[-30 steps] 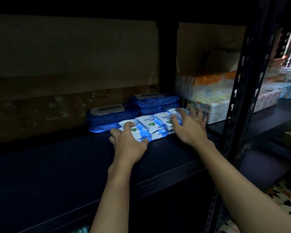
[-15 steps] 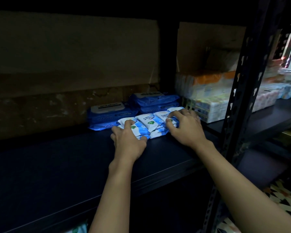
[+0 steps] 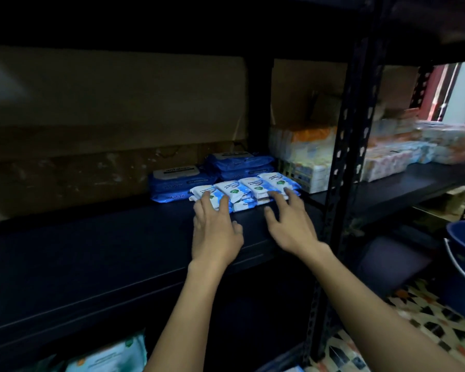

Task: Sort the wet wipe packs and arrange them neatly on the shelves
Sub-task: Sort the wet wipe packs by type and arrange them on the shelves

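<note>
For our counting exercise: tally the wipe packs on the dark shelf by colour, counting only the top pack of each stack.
White and light-blue packs: 4
Dark blue packs: 2
Total: 6

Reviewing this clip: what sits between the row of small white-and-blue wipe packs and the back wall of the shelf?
In the head view, two stacks of larger dark blue wipe packs lie directly behind the small white-and-blue packs, filling that stretch up to the back wall.
</note>
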